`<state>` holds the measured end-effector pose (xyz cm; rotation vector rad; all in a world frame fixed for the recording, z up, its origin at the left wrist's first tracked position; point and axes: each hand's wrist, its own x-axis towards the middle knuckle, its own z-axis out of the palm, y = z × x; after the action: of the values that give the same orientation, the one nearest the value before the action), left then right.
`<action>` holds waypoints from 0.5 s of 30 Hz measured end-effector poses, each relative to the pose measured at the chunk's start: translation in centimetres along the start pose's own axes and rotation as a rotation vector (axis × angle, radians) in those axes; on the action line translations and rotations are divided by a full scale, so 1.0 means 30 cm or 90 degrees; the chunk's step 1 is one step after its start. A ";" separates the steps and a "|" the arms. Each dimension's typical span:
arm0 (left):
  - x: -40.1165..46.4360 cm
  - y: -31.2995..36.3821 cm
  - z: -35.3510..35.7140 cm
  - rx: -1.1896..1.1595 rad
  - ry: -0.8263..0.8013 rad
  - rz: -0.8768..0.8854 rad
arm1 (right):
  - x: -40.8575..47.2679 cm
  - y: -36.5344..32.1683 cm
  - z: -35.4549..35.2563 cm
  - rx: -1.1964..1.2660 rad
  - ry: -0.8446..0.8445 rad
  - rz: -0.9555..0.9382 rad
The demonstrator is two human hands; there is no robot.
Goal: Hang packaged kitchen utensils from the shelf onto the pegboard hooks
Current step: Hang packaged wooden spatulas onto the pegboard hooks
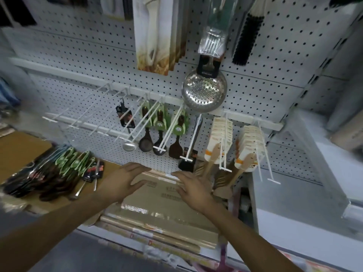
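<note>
Facing the pegboard [255,55], you have several hooks filled and a row at left [82,118] bare, while packaged utensils [59,173] lie piled on the shelf [19,150], and your left hand [125,181] and right hand [192,191] rest flat, grips relaxed, on a wrapped cardboard pack [163,211].

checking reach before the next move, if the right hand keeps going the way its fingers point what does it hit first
Probably the left hand: the right hand lies open on the cardboard box, fingers aimed up-left along its far edge. Depth is unclear; it may reach the pegboard instead.
</note>
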<state>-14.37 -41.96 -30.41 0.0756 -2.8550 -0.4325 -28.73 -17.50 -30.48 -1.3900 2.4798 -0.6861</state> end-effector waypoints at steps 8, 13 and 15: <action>-0.249 -0.291 -0.313 0.084 0.031 0.040 | 0.220 -0.407 0.100 -0.049 0.001 -0.134; -0.459 -0.506 -0.479 0.073 0.001 0.006 | 0.350 -0.694 0.208 -0.039 0.004 -0.208; -0.550 -0.598 -0.539 0.075 -0.021 -0.005 | 0.402 -0.812 0.256 -0.042 0.002 -0.228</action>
<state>5.96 -62.22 -24.76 0.1032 -2.9118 -0.2699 -13.85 -40.78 -24.63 -1.8843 2.2953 -0.6758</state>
